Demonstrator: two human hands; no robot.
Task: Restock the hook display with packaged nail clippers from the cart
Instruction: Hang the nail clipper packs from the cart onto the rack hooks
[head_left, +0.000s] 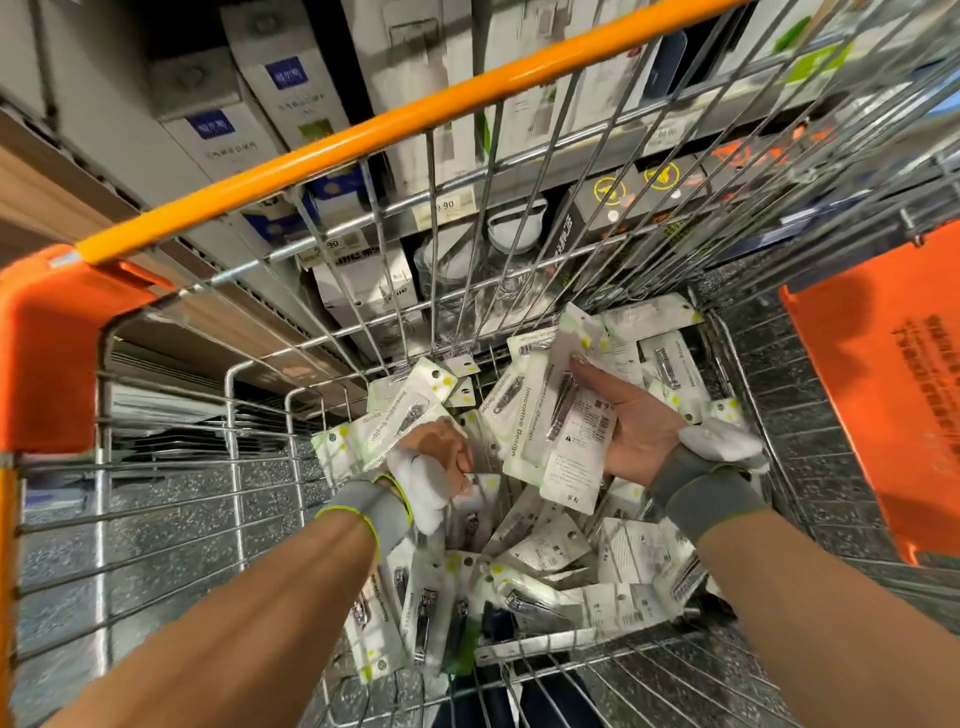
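Right hand (636, 415), palm up, holds a fanned stack of white-and-green carded nail clipper packs (558, 415), thumb pressed across the top card and fingers hidden under the stack. Left hand (441, 460) is curled round a few more of the same packs (374, 434) to its far left; exact count unreadable. Both hands are down inside the silver wire shopping cart with orange handle and corners (332, 150). The rest of the stock lies as a loose pile of carded clippers (524, 587) on the cart floor, mostly near and right, cards facing every way.

Step, as I read it: gathering a batch from the cart, nothing hung yet. Hook display not in view; beyond the far wire wall only shelves of white boxed goods (291, 93).

Next move likely calls for squaring the cards so the punched hang holes line up, then lifting clear of the basket wires. Risk: slick cards sliding off the open palm.
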